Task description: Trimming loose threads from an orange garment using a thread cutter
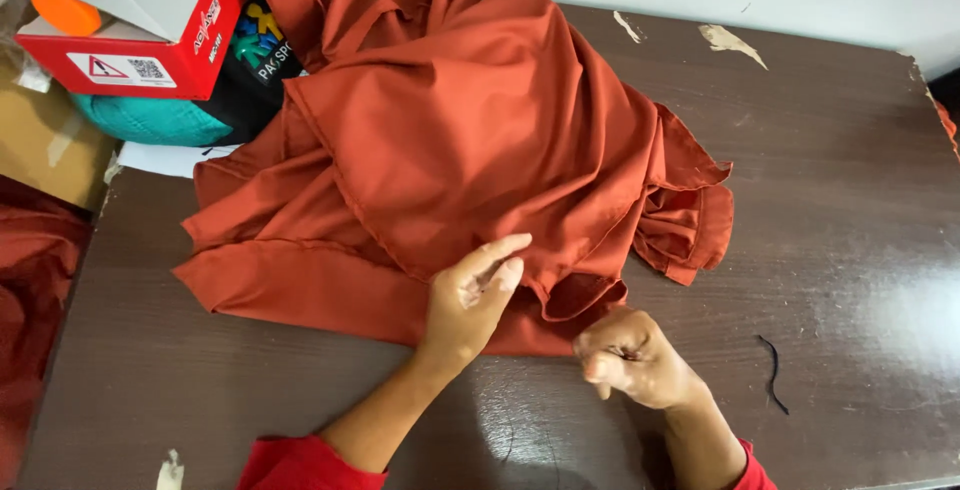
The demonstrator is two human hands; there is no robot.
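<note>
Left hand open, flat on rust cloth, centre frame. Right hand fisted, pinching something unseen. Risk: heaped folds sliding, bunching under palm.

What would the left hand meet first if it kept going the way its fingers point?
Probably more of the rust-orange cloth: the left hand already rests on its folds, fingers aimed up-right across the heap.
</note>
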